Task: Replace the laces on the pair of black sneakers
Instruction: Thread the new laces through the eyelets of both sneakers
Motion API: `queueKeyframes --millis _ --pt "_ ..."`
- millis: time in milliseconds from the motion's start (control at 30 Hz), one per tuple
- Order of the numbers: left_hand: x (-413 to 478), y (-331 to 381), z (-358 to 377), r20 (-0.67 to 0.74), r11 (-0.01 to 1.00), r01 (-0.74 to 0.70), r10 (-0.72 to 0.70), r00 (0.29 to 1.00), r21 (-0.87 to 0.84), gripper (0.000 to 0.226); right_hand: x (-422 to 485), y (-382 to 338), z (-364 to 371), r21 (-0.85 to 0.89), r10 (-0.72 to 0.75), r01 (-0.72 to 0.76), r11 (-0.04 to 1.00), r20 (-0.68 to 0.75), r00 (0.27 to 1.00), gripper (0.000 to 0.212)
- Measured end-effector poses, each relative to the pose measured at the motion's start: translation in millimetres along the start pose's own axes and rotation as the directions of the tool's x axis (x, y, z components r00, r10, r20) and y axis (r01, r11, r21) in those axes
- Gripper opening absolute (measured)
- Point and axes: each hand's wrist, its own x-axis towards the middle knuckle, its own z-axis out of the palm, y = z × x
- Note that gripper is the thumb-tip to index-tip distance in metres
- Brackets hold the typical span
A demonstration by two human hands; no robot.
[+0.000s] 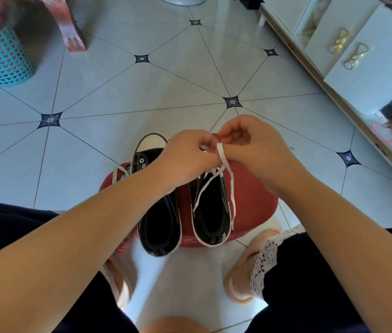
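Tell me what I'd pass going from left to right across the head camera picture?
Going that way: teal basket → loose lace → sneaker without a lace → sneaker being laced → white cabinet with bow handles.

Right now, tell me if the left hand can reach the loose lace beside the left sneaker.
Probably, once freed: left hand pinches the right sneaker's lace; the loose lace lies uncovered close beside it.
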Motion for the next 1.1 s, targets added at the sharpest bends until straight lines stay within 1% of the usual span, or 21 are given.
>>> queueKeyframes --millis 33,67,100,133,200,233,267,300,367,433,500,567,667,733,800,867,900,933,1000,1033,1100 --pt "0.6 2.0 -1.5 -0.009 1.000 0.009 -0.009 1.000 -0.010 0.009 1.0 -0.8 -1.1 0.060 0.037 -0.037 0.998 0.001 0.999 0.021" --pt "1.1 4.1 -3.3 -0.018 1.000 0.018 -0.018 1.000 -0.016 0.012 1.2 -1.8 -3.4 0.124 0.095 -0.099 0.987 0.037 0.995 0.020" --pt "1.8 5.5 -5.5 -0.026 1.000 0.023 -0.023 0.999 -0.022 0.013 1.0 -1.7 -7.4 0.143 0.144 -0.160 0.977 0.116 0.983 0.018" --pt "2.3 7.0 -7.9 -0.033 0.999 0.023 -0.024 0.999 -0.030 0.013 -0.7 -2.9 -12.7 0.084 0.168 -0.191 0.978 0.227 0.959 0.017" --pt "1.5 10.7 -11.6 -0.040 0.999 0.009 -0.011 0.999 -0.050 0.012 -5.5 -4.1 -20.4 -0.082 0.162 -0.140 0.987 0.458 0.874 0.023" --pt "1.1 12.2 -12.3 -0.043 0.999 -0.002 0.000 0.999 -0.042 0.011 -8.4 -4.5 -20.4 -0.115 0.156 -0.112 0.987 0.526 0.836 0.026" --pt "0.5 13.9 -12.4 -0.047 1.000 -0.016 0.016 0.999 -0.011 0.010 -11.0 -4.4 -18.0 -0.124 0.156 -0.105 0.987 0.540 0.827 0.026" --pt "0.0 15.9 -12.4 -0.052 0.999 -0.035 0.036 0.998 0.029 0.009 -12.0 -3.7 -14.3 -0.111 0.154 -0.113 0.987 0.509 0.847 0.024" --pt "-0.5 18.9 -13.6 -0.074 0.996 -0.065 0.069 0.995 0.054 0.007 -10.8 -5.3 -7.5 -0.041 0.149 -0.145 0.989 0.392 0.908 0.015" --pt "-0.2 19.5 -16.1 -0.092 0.997 -0.067 0.069 0.993 0.025 0.009 -7.0 -8.8 -10.8 0.043 0.149 -0.167 0.985 0.279 0.949 0.007" --pt "0.2 17.2 -18.5 -0.078 0.999 -0.027 0.024 0.997 -0.028 0.012 -3.2 -14.6 -23.0 0.108 0.155 -0.180 0.978 0.203 0.967 0.004" --pt "0.1 14.0 -20.6 -0.020 0.994 0.030 -0.032 0.999 -0.108 0.015 -3.0 -18.7 -29.7 0.177 0.164 -0.199 0.964 0.194 0.967 0.004" --pt "-1.1 12.3 -22.3 0.063 0.978 0.084 -0.073 0.995 -0.189 0.012 -6.8 -22.6 -21.3 0.364 0.158 -0.237 0.901 0.233 0.959 0.006" --pt "-1.4 12.7 -23.3 0.078 0.974 0.098 -0.084 0.993 -0.204 0.012 -7.9 -22.5 -15.6 0.394 0.136 -0.210 0.895 0.209 0.968 0.010" --pt "-1.6 12.1 -24.5 0.074 0.973 0.106 -0.093 0.993 -0.204 0.014 -7.3 -21.0 -15.2 0.309 0.110 -0.154 0.938 0.154 0.982 0.015" --pt "-1.3 10.4 -25.0 0.079 0.972 0.115 -0.101 0.992 -0.205 0.016 -7.3 -16.7 -15.7 0.174 0.094 -0.115 0.978 0.122 0.988 0.017" --pt "-1.4 9.4 -24.6 0.086 0.972 0.119 -0.103 0.991 -0.203 0.017 -7.7 -13.4 -15.4 0.082 0.088 -0.097 0.992 0.107 0.990 0.017" --pt "-1.8 8.5 -23.9 0.096 0.973 0.119 -0.102 0.990 -0.199 0.017 -7.6 -10.0 -15.3 -0.055 0.073 -0.069 0.996 0.083 0.994 0.017" --pt "-2.8 6.7 -21.4 0.122 0.977 0.113 -0.091 0.988 -0.183 0.017 -7.0 -3.7 -15.8 -0.361 0.019 0.001 0.933 0.052 0.998 0.017" --pt "-3.1 6.1 -20.1 0.132 0.978 0.111 -0.089 0.987 -0.175 0.017 -7.1 -2.2 -16.4 -0.449 -0.002 0.026 0.893 0.052 0.999 0.017" --pt "-3.2 5.3 -17.9 0.148 0.979 0.114 -0.089 0.985 -0.170 0.017 -9.0 -2.8 -18.8 -0.525 -0.027 0.061 0.849 0.071 0.997 0.015"
